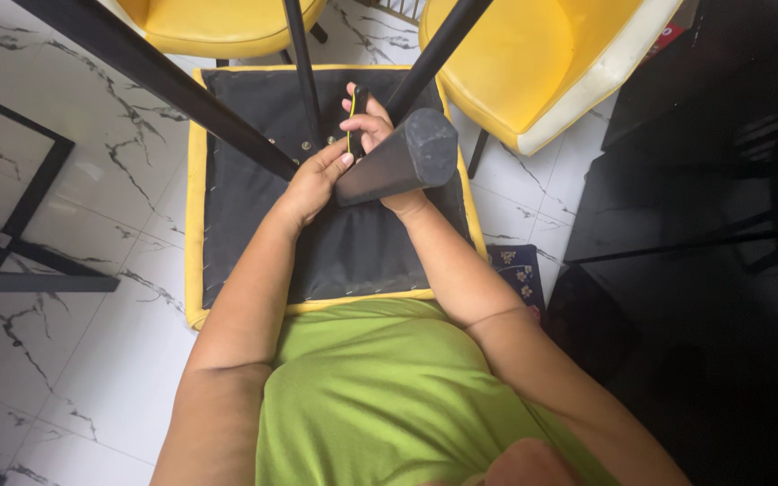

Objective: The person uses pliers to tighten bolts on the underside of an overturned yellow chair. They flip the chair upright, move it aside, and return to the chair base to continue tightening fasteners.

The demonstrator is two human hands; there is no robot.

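An upturned chair lies before me, its black underside (254, 180) edged in yellow facing up. Black legs rise from it toward the camera; one thick leg end (407, 157) points right at me. My right hand (369, 126) grips a black tool handle with a yellow stripe (356, 112), held upright near the leg base. My left hand (317, 180) rests against the seat underside just beside the tool, its thumb touching the handle. Small bolts (304, 144) show near the leg mount. The tool's tip is hidden behind my hands.
Two yellow chairs stand beyond, one at the top left (218, 27) and one at the top right (533, 72). A black metal frame (20, 225) stands on the white marbled floor at left. A dark table surface (704, 225) fills the right. A patterned mat (517, 274) lies underneath.
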